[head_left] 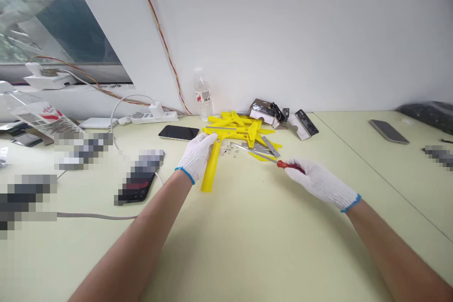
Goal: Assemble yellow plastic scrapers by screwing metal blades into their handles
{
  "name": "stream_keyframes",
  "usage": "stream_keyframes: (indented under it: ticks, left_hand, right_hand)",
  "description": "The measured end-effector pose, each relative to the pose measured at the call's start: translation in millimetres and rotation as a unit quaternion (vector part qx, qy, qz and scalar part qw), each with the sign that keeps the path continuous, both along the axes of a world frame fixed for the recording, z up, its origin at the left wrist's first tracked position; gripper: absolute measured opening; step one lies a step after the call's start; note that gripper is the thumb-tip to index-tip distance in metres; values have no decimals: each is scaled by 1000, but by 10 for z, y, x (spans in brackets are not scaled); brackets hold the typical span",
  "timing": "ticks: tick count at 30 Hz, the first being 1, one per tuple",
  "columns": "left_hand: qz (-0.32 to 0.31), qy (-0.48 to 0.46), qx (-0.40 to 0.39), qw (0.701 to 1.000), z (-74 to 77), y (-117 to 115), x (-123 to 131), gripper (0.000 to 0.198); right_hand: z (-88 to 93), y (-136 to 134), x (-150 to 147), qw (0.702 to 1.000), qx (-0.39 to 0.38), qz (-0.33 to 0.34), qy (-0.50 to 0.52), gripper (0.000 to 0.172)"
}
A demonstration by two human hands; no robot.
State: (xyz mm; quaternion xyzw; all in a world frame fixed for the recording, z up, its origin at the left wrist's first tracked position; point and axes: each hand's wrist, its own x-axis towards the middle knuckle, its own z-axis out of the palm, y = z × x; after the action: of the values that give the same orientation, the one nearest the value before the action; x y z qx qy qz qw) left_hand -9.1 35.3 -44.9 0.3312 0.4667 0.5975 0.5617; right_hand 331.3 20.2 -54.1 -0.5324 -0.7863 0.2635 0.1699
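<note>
My left hand (196,153), in a white knit glove with a blue cuff, grips a yellow plastic scraper (211,168) near its head. The scraper's handle points down toward me, and a metal blade strip (221,128) shows along its top. In my gloved right hand (314,179) is a screwdriver (283,164) with a red handle. Its shaft reaches left, the tip over or beside small screws (229,150) scattered on the table. Behind both hands lies a pile of yellow scrapers (253,132), with loose grey blades (271,146) at its near right side.
Small black-and-white boxes (303,125) stand by the wall, near a water bottle (203,96). Phones lie left, one black (179,132), another with a cable (141,181). A power strip (155,115) sits at the back left. A grey phone-like slab (388,131) rests at right.
</note>
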Motion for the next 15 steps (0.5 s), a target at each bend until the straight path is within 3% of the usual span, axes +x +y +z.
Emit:
stream_keyframes:
  ticks: [6,15]
  left_hand:
    - [-37,-59,-7,998,-48,63,64,27]
    - [-96,-2,-22,995,-56,58,102,28]
  right_hand:
    - [35,-20,-25,1000,-13,-1,17,38]
    - [91,-46,-48,1000,-9,5,25,37]
